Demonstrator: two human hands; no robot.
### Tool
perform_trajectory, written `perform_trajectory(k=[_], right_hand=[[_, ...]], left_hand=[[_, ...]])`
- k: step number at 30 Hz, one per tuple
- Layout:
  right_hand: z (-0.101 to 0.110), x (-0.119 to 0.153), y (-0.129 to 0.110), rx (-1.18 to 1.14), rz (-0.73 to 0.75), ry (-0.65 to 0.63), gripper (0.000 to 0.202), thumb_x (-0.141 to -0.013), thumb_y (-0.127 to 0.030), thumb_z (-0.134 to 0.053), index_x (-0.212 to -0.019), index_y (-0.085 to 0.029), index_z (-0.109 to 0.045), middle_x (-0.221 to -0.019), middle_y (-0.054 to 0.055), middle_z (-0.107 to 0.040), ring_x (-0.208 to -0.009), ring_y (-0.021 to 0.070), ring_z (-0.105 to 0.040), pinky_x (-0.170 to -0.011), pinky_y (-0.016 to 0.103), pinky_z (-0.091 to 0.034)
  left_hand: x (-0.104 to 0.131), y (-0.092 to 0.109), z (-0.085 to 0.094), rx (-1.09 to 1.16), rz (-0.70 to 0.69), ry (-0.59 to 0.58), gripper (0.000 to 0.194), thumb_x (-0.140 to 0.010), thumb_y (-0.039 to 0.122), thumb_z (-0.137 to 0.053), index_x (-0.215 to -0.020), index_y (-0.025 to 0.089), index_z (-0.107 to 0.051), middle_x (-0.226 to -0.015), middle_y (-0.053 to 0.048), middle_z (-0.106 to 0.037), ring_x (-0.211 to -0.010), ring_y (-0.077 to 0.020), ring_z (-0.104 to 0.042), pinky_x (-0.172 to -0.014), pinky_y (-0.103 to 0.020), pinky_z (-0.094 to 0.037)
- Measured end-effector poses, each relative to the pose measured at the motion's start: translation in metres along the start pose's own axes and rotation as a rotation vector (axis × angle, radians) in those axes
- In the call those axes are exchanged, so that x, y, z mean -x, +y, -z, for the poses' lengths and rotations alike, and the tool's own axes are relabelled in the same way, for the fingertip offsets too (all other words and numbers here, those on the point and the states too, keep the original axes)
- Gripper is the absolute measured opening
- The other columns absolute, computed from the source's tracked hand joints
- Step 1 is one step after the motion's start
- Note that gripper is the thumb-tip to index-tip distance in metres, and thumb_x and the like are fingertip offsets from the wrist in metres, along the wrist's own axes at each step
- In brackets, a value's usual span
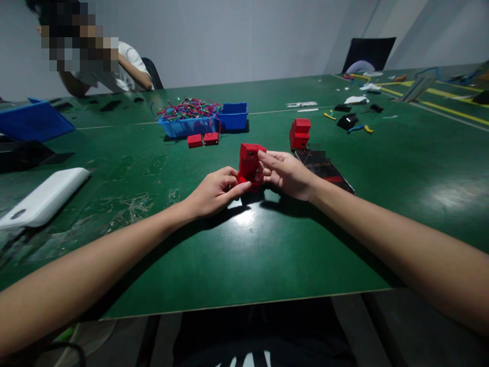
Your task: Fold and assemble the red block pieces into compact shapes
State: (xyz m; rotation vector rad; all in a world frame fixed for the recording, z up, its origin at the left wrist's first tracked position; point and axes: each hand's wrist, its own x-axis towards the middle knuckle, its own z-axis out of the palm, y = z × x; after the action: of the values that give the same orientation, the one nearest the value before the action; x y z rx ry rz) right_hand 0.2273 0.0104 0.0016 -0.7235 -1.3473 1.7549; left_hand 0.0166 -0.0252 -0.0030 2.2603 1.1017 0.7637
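Over the middle of the green table (244, 265), both hands are on an upright red boxy piece (248, 165) with a small dark round hole near its top. My left hand (214, 193) grips its lower left part, thumb along the bottom edge. At its upper right, my right hand (287, 174) pinches the side with bent fingers. Where those fingertips meet the piece is partly hidden. Behind my right hand stands a similar red block (300, 134), next to a dark flat box (329, 172) with lettering. Two small red boxes (195, 141) lie farther back on the left.
A blue bin (187, 126) heaped with red and blue wires adjoins another blue bin (234, 117). On the left lies a white device (49, 196). Pliers (362, 129) and dark scraps are at the back right. Across the table sits a person (126, 63).
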Motion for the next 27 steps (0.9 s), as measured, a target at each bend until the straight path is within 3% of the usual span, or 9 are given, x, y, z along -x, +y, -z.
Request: perform_trajectory(k=[2, 6, 10, 14, 21, 27], right_hand=[[-0.001, 0.002, 0.0, 0.014, 0.002, -0.037, 0.041, -0.067, -0.044, -0.089, -0.092, -0.016, -0.074, -0.083, 0.002, -0.071, -0.068, 0.0099, -0.059, -0.065, 0.022, -0.05], [-0.001, 0.003, 0.0, 0.031, -0.007, -0.098, 0.04, -0.071, -0.034, -0.087, -0.106, -0.018, -0.076, -0.09, 0.002, -0.073, -0.066, 0.0073, -0.057, -0.06, 0.019, -0.045], [-0.003, 0.003, 0.002, 0.162, 0.0, -0.188, 0.044, -0.074, -0.036, -0.084, -0.113, -0.019, -0.075, -0.083, 0.001, -0.072, -0.061, 0.0069, -0.05, -0.052, 0.019, -0.035], [-0.003, 0.003, 0.004, 0.269, 0.0, -0.2, 0.043, -0.078, -0.041, -0.079, -0.114, -0.017, -0.075, -0.07, -0.002, -0.067, -0.054, 0.0068, -0.044, -0.05, 0.02, -0.035], [-0.005, 0.001, 0.006, 0.309, 0.005, -0.147, 0.027, -0.083, -0.04, -0.074, -0.094, -0.015, -0.076, -0.066, -0.002, -0.064, -0.052, 0.0067, -0.046, -0.05, 0.021, -0.036], [-0.005, 0.001, 0.007, 0.353, 0.032, -0.074, 0.036, -0.076, -0.048, -0.079, -0.08, -0.014, -0.071, -0.056, -0.004, -0.057, -0.049, 0.0071, -0.046, -0.048, 0.021, -0.034]], left_hand=[[0.001, 0.001, -0.001, 0.007, -0.012, 0.005, 0.04, -0.094, 0.049, -0.056, -0.073, 0.018, -0.069, -0.093, -0.006, -0.064, -0.079, -0.0161, -0.06, -0.073, -0.028, -0.046], [0.0, -0.003, -0.002, 0.112, 0.084, 0.075, 0.04, -0.089, 0.05, -0.063, -0.068, 0.016, -0.061, -0.07, -0.002, -0.058, -0.064, -0.0136, -0.053, -0.063, -0.026, -0.042], [-0.004, -0.011, -0.002, 0.39, 0.179, 0.171, 0.04, -0.079, 0.053, -0.075, -0.079, 0.018, -0.055, -0.07, 0.0, -0.061, -0.058, -0.0114, -0.054, -0.055, -0.023, -0.043], [-0.008, -0.015, -0.001, 0.537, 0.2, 0.191, 0.052, -0.069, 0.054, -0.085, -0.095, 0.019, -0.056, -0.067, 0.003, -0.062, -0.052, -0.0111, -0.056, -0.049, -0.021, -0.043], [-0.008, -0.014, 0.0, 0.481, 0.189, 0.141, 0.054, -0.08, 0.069, -0.068, -0.089, 0.015, -0.068, -0.07, -0.001, -0.064, -0.06, -0.0135, -0.059, -0.055, -0.023, -0.046], [-0.005, -0.014, 0.001, 0.364, 0.136, 0.081, 0.049, -0.089, 0.063, -0.059, -0.085, 0.015, -0.067, -0.068, -0.001, -0.062, -0.059, -0.0125, -0.054, -0.056, -0.023, -0.041]])
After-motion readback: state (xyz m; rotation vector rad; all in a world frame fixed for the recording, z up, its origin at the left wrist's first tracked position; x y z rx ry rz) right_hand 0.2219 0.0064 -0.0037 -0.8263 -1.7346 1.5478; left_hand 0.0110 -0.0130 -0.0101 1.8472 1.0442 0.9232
